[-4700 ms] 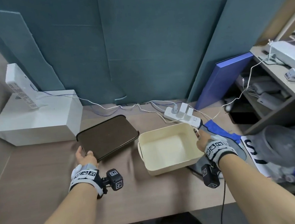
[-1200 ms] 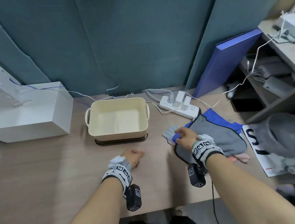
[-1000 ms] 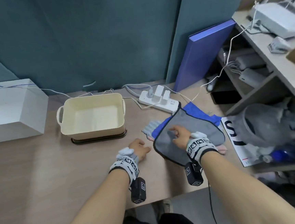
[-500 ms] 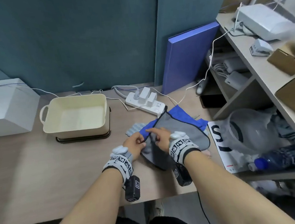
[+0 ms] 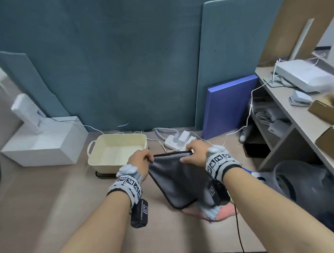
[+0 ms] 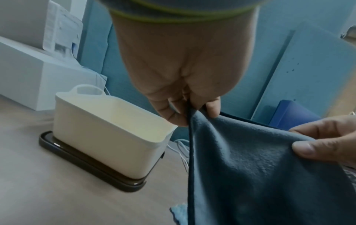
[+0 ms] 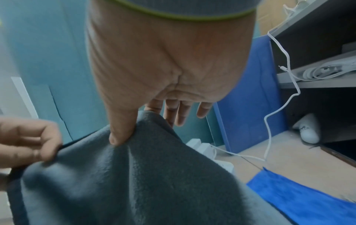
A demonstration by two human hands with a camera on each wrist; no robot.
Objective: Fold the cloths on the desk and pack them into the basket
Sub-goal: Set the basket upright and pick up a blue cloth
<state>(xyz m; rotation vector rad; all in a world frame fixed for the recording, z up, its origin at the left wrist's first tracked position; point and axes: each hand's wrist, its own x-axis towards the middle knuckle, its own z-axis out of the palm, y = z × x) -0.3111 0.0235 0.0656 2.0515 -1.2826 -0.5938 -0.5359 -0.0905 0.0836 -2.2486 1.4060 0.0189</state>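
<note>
Between the left hand (image 5: 140, 162) and right hand (image 5: 194, 154), each pinching a top corner, hung a grey dark-edged cloth (image 5: 179, 183); its lower right part was hidden behind the right wrist.

grey cloth (image 5: 177, 180) — matt, fuzzy fleece | basket (image 5: 104, 162) — smooth cream plastic | desk (image 5: 48, 207) — matt wood-look

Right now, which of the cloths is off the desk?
The grey cloth, pinched at its top corners by the left hand and right hand. The blue cloth and pink cloth lie flat.

Office, desk (image 5: 48, 207), power strip (image 5: 178, 141), partition panels (image 5: 116, 60)
</note>
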